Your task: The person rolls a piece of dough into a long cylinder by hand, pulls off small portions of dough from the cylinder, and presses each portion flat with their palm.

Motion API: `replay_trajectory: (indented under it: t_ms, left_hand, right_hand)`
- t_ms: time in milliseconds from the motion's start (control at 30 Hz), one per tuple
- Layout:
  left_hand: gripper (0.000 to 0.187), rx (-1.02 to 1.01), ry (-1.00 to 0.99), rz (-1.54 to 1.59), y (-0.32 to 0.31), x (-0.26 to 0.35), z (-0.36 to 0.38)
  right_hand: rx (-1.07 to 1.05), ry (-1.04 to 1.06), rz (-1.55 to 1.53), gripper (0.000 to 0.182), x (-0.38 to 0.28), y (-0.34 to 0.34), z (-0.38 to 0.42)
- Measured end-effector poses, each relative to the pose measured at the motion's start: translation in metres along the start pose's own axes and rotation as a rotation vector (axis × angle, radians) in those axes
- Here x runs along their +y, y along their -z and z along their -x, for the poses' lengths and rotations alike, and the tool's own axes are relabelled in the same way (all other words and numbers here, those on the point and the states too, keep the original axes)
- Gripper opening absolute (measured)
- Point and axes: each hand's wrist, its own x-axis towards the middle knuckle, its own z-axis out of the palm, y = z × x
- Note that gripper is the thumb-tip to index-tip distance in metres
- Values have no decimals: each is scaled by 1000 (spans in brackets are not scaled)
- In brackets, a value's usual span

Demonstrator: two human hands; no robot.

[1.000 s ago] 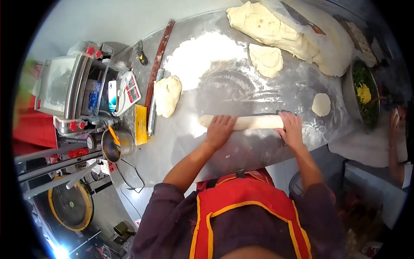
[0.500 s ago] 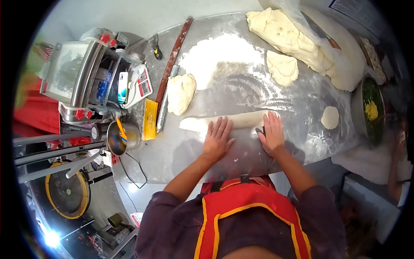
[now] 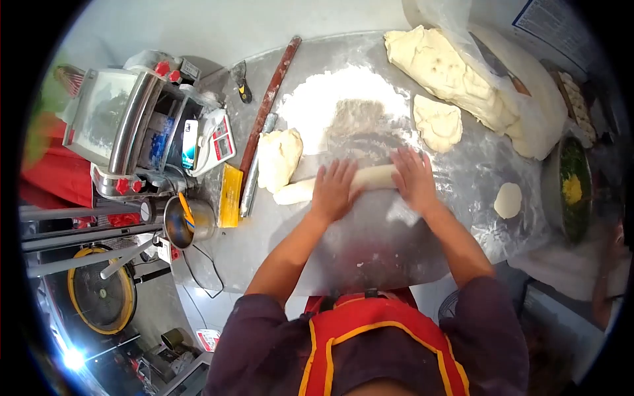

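A long roll of dough (image 3: 375, 178) lies sideways across the floured metal table (image 3: 389, 247). My left hand (image 3: 334, 190) rests flat on its middle, fingers stretched out and pointing away from me. On its right end lies my right hand (image 3: 416, 179), palm down with the fingers extended. The roll's left end almost meets a rough lump of dough (image 3: 278, 158). White flour (image 3: 340, 92) is spread thickly beyond my hands.
A large dough mass (image 3: 449, 76) and a smaller piece (image 3: 438, 123) lie at the back right. A flat dough disc (image 3: 508, 200) is at right, near a bowl of greens (image 3: 573, 214). Leftward are a long brown stick (image 3: 269, 99), yellow scraper (image 3: 230, 196), scale (image 3: 216, 142) and metal pot (image 3: 205, 218).
Both hands have pushed forward, away from my body, rolling the dough with them. The roll's left end now sits closer to the rough lump.
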Motion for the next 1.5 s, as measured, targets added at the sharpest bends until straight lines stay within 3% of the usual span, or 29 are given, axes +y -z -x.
replay_trajectory:
  t_ms: [133, 233, 333, 433, 500, 533, 633, 733, 833, 933, 1000, 1133, 1233, 1300, 1500]
  left_hand:
    - [66, 110, -167, -3, -7, 31, 91]
    - [66, 134, -80, 199, -17, 57, 132]
    - [64, 85, -173, 308, -25, 78, 119]
    - [61, 144, -158, 211, -50, 86, 60]
    - [58, 193, -49, -56, -60, 72, 13]
    - [57, 182, 24, -17, -51, 64, -10]
    - [58, 211, 72, -25, -35, 42, -40]
    - [61, 151, -78, -37, -35, 34, -16]
    - [66, 46, -200, -38, -32, 51, 56]
    - [70, 52, -235, -28, -32, 63, 103]
    - [70, 77, -194, -36, -35, 59, 106]
    - [66, 160, 64, 53, -32, 50, 36]
    - [65, 330, 177, 15, -32, 36, 1]
    - [64, 338, 204, 20, -35, 29, 0]
    - [66, 157, -37, -24, -20, 39, 86]
  right_hand:
    - [-163, 9, -63, 53, -36, 39, 103]
    - [-143, -24, -142, 57, -58, 51, 142]
    - [-78, -53, -168, 58, -69, 47, 137]
    - [-21, -71, -88, 58, -47, 8, 86]
    - [-83, -171, -31, 55, -33, -2, 41]
    - [-121, -237, -4, 53, -26, -4, 21]
    - [105, -232, 140, 47, -10, -14, -14]
    - [5, -117, 90, 45, -17, 0, 12]
    - [-72, -23, 10, 53, -36, 16, 86]
    - [13, -56, -90, 60, -51, 15, 139]
    - [-39, -93, -106, 61, -56, 15, 139]
    - [-46, -173, 46, 54, -43, 8, 63]
    - [-4, -129, 210, 49, -46, 7, 7]
    - [30, -55, 88, 47, -52, -7, -11]
    - [-65, 46, -19, 52, -75, 2, 76]
